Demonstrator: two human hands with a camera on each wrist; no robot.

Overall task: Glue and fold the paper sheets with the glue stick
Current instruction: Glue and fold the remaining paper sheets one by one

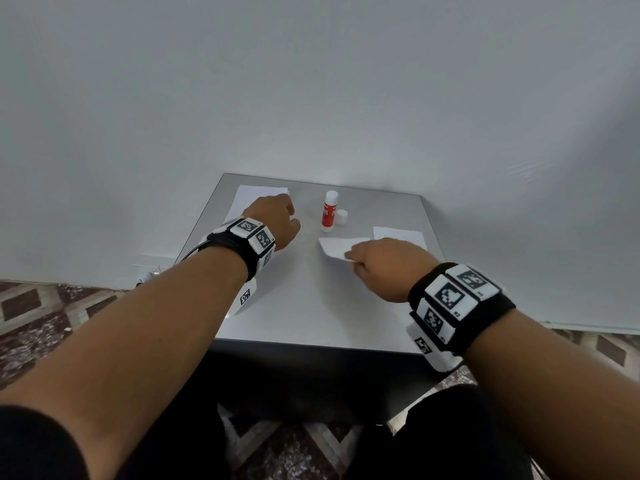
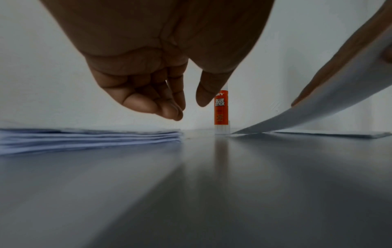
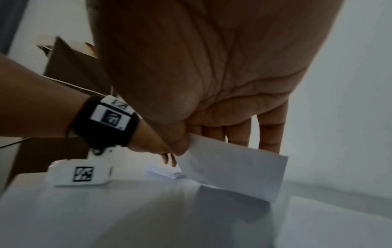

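A red glue stick [image 1: 329,213] [image 2: 221,110] stands upright at the back middle of the grey table [image 1: 311,306], its white cap [image 1: 342,217] beside it. My right hand [image 1: 356,261] [image 3: 188,147] pinches one white sheet [image 1: 337,249] [image 3: 233,171] [image 2: 318,110] between thumb and fingers; the sheet hangs tilted, its far corner touching the table. My left hand [image 1: 277,220] [image 2: 186,107] hovers by the right edge of a paper stack [image 1: 258,197] [image 2: 89,139], left of the glue stick. Its fingers are loosely curled and hold nothing.
A second flat pile of paper [image 1: 398,235] [image 2: 339,134] lies at the right, behind my right hand. The table's back edge meets a white wall [image 1: 311,98]. A brown cardboard box [image 3: 70,67] shows off to the left. Patterned floor [image 1: 52,306] surrounds the table.
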